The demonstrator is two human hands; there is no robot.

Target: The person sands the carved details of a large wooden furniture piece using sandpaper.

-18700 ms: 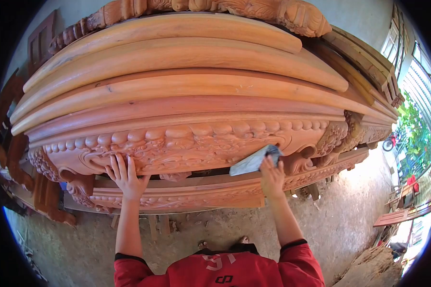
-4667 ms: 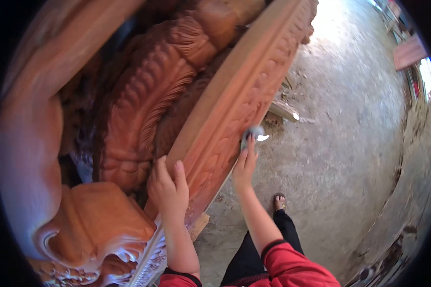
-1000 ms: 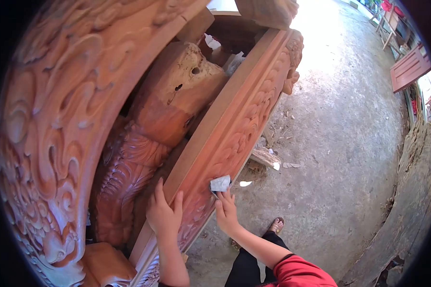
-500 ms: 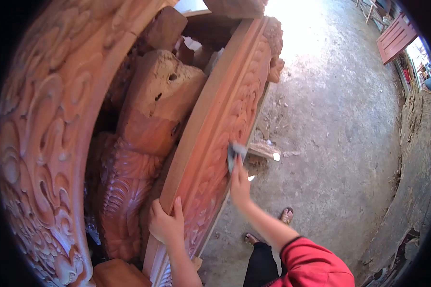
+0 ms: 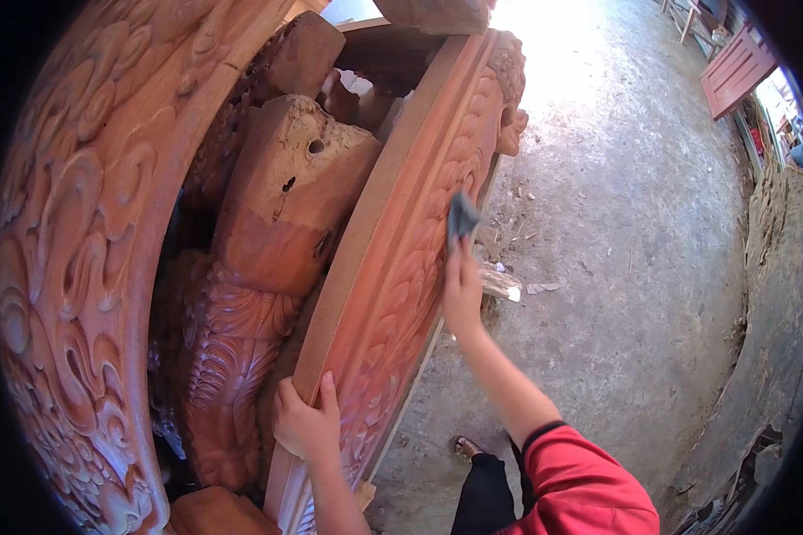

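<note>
Slides grey sheet (image 5: 462, 218), pinched in right hand (image 5: 462, 285), farther along outer side of carved rail (image 5: 401, 267) than half second ago; curls left hand (image 5: 308, 419) over inner edge. Likely mid-sanding; calls next for even pressure.

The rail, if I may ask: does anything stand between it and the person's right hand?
Only the grey sheet, held in the right hand at the carved face of the rail; blur hides whether they touch. Nothing else visible stands between. The left hand holds the rail's edge nearer the person, out of the way.
</note>
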